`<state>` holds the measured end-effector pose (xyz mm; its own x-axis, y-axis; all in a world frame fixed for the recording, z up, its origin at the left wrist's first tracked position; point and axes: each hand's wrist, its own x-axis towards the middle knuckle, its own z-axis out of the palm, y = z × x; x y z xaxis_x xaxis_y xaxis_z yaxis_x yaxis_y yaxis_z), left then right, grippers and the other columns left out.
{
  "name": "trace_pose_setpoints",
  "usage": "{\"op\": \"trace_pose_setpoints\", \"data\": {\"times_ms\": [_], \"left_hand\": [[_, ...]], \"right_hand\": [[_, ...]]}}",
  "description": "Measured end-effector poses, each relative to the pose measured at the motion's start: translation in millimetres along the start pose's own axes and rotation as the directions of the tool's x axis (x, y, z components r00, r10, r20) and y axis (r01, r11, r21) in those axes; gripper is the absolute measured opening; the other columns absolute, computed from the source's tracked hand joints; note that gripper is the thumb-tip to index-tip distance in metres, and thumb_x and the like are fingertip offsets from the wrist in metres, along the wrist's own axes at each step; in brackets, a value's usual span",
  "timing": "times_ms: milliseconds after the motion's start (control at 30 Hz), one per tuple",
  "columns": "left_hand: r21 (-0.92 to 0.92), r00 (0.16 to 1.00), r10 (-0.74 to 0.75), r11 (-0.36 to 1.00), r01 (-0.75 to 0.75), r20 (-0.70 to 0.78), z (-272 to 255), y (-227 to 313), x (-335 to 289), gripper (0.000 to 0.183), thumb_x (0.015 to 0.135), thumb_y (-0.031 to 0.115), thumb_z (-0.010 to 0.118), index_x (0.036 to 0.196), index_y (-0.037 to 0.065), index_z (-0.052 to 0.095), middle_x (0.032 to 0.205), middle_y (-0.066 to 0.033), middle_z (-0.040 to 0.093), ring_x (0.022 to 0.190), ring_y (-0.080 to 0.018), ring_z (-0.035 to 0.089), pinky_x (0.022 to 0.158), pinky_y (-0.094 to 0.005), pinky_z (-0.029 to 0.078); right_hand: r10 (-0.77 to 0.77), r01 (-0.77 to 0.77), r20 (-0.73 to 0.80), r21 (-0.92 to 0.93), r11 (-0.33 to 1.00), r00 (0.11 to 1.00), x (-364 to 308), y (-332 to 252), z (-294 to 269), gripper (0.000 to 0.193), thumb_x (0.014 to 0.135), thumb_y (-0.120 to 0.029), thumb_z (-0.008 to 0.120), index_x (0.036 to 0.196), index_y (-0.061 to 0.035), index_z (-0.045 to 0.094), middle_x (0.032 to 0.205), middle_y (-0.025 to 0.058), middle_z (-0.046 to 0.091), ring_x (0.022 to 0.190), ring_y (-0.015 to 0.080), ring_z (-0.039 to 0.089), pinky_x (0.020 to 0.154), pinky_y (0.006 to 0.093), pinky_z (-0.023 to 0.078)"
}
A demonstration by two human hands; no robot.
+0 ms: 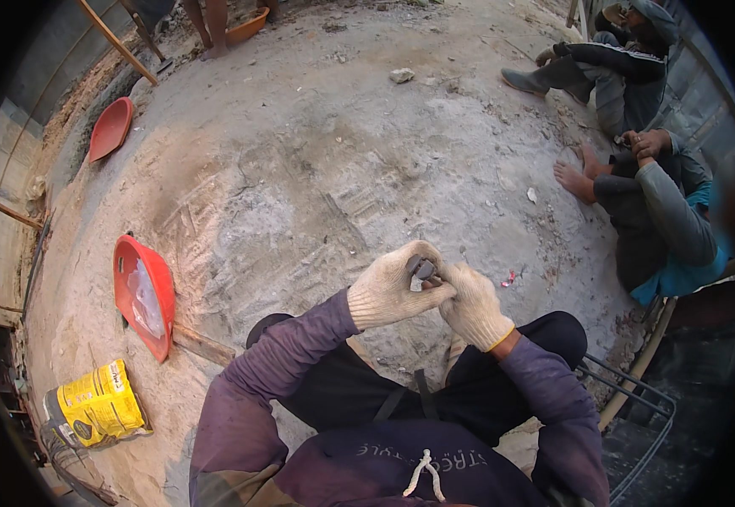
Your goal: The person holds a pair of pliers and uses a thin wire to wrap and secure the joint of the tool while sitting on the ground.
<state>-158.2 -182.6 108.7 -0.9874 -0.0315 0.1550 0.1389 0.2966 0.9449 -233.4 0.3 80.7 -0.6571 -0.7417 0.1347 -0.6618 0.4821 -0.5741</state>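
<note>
Both of my hands wear cream knitted work gloves and meet above my lap. My left hand [388, 290] is closed, its fingers curled round a small dark grey object [424, 268] with a pale piece at its lower edge. The kind of object cannot be made out. Against it, my right hand [475, 306] has its fingers bent together, touching the left thumb and fingertips. Whatever it grips is hidden by the glove. My legs are bent, with dark trousers on either side of the hands.
At left lie a red basin [167, 287] holding something pale, a wooden board [202, 342] and a yellow-and-black bag [101, 406]. Another red basin [112, 128] lies farther off. Two people sit at right; a metal rod frame [638, 397] is near my right knee. Someone stands at far left.
</note>
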Motion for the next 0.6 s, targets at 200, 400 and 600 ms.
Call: {"op": "trace_pose_setpoints", "data": {"times_ms": [200, 400, 600], "left_hand": [[0.039, 0.996, 0.067, 0.997, -0.065, -0.061, 9, -1, -1, 0.04, 0.083, 0.024, 0.083, 0.108, 0.005, 0.06, 0.088, -0.0111, 0.069, 0.077, -0.0209, 0.071, 0.068, -0.0329, 0.058], [0.048, 0.995, 0.069, 0.997, -0.066, -0.065, 12, 4, 0, 0.03, 0.081, 0.011, 0.085, 0.101, 0.004, 0.063, 0.09, -0.0057, 0.069, 0.081, -0.0124, 0.068, 0.071, -0.0286, 0.058], [0.118, 0.988, 0.144, 0.984, -0.137, -0.05, 9, 6, 0, 0.03, 0.082, 0.015, 0.085, 0.098, 0.005, 0.062, 0.087, -0.0054, 0.07, 0.077, -0.0131, 0.068, 0.067, -0.0289, 0.056]], "right_hand": [[-0.055, 0.056, 0.034, -0.044, 0.997, 0.998, 3, 2, 0, 0.022, 0.082, -0.018, 0.074, 0.104, -0.0158, 0.071, 0.093, 0.0058, 0.068, 0.087, 0.0298, 0.065, 0.076, 0.0426, 0.052], [-0.134, 0.134, 0.019, -0.008, 0.991, 0.991, 3, 5, 1, 0.037, 0.085, -0.017, 0.072, 0.121, -0.0141, 0.063, 0.088, 0.0132, 0.066, 0.083, 0.0349, 0.065, 0.071, 0.0468, 0.051], [-0.103, 0.103, 0.074, 0.011, 0.995, 0.992, 2, 1, -2, 0.041, 0.084, -0.015, 0.073, 0.123, -0.0141, 0.06, 0.09, 0.0102, 0.066, 0.089, 0.0332, 0.064, 0.075, 0.0453, 0.052]]}}
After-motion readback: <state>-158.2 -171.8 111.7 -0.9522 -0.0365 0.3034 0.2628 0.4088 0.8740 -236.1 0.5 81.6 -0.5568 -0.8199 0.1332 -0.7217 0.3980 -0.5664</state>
